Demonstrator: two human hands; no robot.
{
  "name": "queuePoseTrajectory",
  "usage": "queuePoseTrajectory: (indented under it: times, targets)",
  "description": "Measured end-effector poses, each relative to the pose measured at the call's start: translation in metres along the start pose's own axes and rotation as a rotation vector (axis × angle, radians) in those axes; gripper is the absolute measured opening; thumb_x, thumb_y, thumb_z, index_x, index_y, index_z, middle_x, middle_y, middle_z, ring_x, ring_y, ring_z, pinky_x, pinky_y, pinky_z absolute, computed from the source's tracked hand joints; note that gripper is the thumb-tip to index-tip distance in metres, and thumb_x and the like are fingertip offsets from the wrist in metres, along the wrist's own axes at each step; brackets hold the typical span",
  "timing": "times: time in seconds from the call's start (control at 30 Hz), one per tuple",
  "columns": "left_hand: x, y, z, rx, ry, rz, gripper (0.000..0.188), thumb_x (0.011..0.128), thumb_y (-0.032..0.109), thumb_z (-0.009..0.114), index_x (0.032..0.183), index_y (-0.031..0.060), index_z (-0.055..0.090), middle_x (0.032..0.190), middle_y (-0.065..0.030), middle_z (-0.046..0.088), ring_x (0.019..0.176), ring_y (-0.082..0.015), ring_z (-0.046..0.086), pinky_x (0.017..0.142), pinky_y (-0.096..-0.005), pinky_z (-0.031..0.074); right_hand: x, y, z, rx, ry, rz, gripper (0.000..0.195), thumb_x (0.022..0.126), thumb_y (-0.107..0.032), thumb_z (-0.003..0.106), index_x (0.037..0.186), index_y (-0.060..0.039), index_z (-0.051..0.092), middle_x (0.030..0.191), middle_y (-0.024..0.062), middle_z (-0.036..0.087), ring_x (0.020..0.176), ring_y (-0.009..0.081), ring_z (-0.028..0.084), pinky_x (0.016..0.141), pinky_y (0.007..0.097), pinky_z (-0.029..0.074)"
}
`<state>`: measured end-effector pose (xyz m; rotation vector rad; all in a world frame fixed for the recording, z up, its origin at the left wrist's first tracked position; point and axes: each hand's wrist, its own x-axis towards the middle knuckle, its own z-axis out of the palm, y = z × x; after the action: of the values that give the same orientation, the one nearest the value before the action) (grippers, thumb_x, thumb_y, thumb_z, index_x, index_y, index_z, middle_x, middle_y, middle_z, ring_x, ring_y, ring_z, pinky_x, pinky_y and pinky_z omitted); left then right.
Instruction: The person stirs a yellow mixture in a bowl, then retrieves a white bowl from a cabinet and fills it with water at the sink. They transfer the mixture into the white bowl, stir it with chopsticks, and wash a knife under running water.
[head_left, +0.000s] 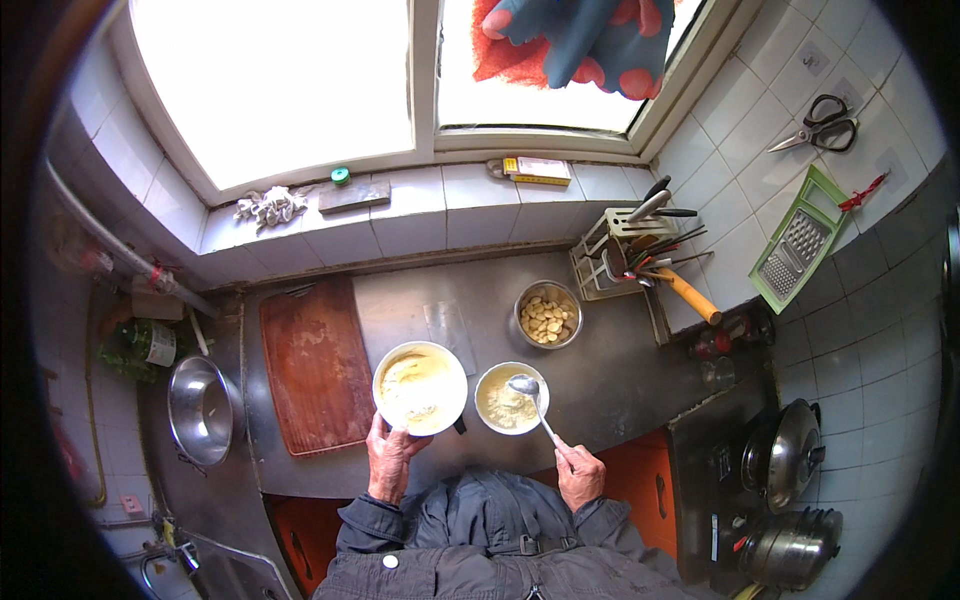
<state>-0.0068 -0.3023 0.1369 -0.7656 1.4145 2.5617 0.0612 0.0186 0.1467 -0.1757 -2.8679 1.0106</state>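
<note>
My left hand grips the near rim of a white bowl that holds a pale yellow, floury mixture. In my right hand is the handle of a metal spoon, whose head rests over a second, smaller white bowl of pale yellow flour or powder. Beyond the smaller bowl stands a round steel bowl with small pale yellow pieces in it, perhaps peeled potatoes or beans.
A brown wooden cutting board lies at the left, with a steel basin past it. A utensil rack stands at the back right. Lidded pots are at far right. Scissors and a green grater hang on the tiles.
</note>
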Motion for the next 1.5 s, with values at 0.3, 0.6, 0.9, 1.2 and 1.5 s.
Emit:
queuePoseTrajectory:
  times: [0.3,0.6,0.9,1.2,1.5]
  targets:
    - [0.003,-0.001,0.001,0.002,-0.015,-0.010,0.062,0.100,0.016,0.068,0.153,0.0018,0.039,0.133,-0.0185,0.066,0.112,-0.0323,0.073,0.089,-0.0455,0.065,-0.007,0.010,0.004,-0.085,0.058,-0.129,0.034,0.092,-0.006,0.073,0.125,-0.0129,0.076,0.083,0.0099,0.065,0.072,0.0304,0.067,0.064,0.0409,0.054]
    - [0.005,-0.009,0.000,0.038,-0.053,-0.021,0.063,0.100,0.013,0.068,0.154,0.0027,0.038,0.132,-0.0196,0.066,0.113,-0.0329,0.073,0.092,-0.0466,0.065,-0.011,-0.008,-0.006,0.927,-0.161,0.519,0.029,0.104,-0.014,0.065,0.127,0.0006,0.073,0.077,0.0023,0.068,0.051,0.0017,0.041,0.046,0.0205,0.030]
    - [0.001,-0.017,0.005,0.079,-0.091,-0.056,0.064,0.100,0.010,0.067,0.156,0.0038,0.036,0.122,-0.0211,0.071,0.103,-0.0322,0.076,0.086,-0.0427,0.066,0.027,-0.074,-0.011,0.383,-0.241,-0.025,0.025,0.098,-0.009,0.069,0.121,-0.0020,0.075,0.085,0.0119,0.073,0.068,0.0210,0.070,0.065,0.0333,0.056]
    - [-0.003,-0.021,0.013,0.129,-0.105,-0.045,0.071,0.098,0.016,0.072,0.156,0.0013,0.034,0.123,-0.0231,0.070,0.105,-0.0328,0.075,0.087,-0.0445,0.066,0.031,-0.085,0.006,-0.210,-0.262,-0.188,0.019,0.098,-0.014,0.065,0.112,-0.0048,0.074,0.081,0.0155,0.073,0.070,0.0340,0.073,0.064,0.0448,0.058]
    - [-0.004,-0.021,0.016,0.140,-0.086,-0.091,0.071,0.098,0.017,0.073,0.156,0.0019,0.035,0.116,-0.0228,0.073,0.102,-0.0328,0.076,0.085,-0.0436,0.067,0.033,-0.084,0.017,0.552,-0.499,0.325,0.032,0.106,-0.016,0.060,0.128,0.0037,0.071,0.072,0.0060,0.073,0.057,0.0069,0.059,0.057,0.0261,0.049]
